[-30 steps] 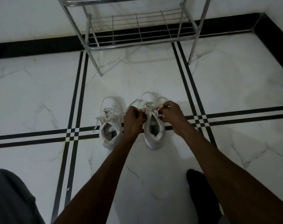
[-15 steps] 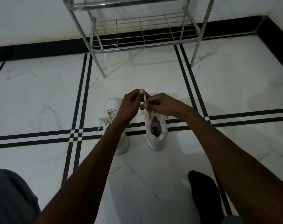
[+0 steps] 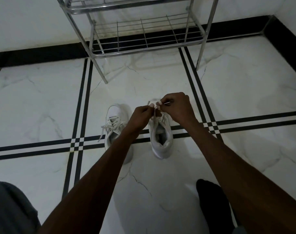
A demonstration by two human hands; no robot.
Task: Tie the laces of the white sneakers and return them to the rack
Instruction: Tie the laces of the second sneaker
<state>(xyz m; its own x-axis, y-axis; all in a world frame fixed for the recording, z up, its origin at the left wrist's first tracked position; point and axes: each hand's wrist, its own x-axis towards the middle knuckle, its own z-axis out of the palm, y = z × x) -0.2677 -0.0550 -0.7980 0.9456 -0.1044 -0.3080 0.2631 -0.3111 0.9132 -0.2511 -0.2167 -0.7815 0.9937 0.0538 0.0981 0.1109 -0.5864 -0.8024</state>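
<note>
Two white sneakers stand side by side on the marble floor, toes pointing away from me. The left sneaker (image 3: 113,122) has loose laces trailing off its left side, and my left forearm crosses over its heel. Over the right sneaker (image 3: 161,141), my left hand (image 3: 140,118) and my right hand (image 3: 176,107) each pinch a strand of its white lace (image 3: 154,114), held up above the tongue. The toe of that shoe is hidden behind my hands.
A chrome wire shoe rack (image 3: 143,38) stands against the wall just beyond the sneakers, its lowest shelf bare. My dark-socked foot (image 3: 211,200) rests at the lower right and a grey-clad knee (image 3: 10,208) at the lower left. Black stripes cross the white floor.
My hands rose from the shoe's tongue and came together, drawing the lace up, then shifted slightly right. The view moved closer to the rack.
</note>
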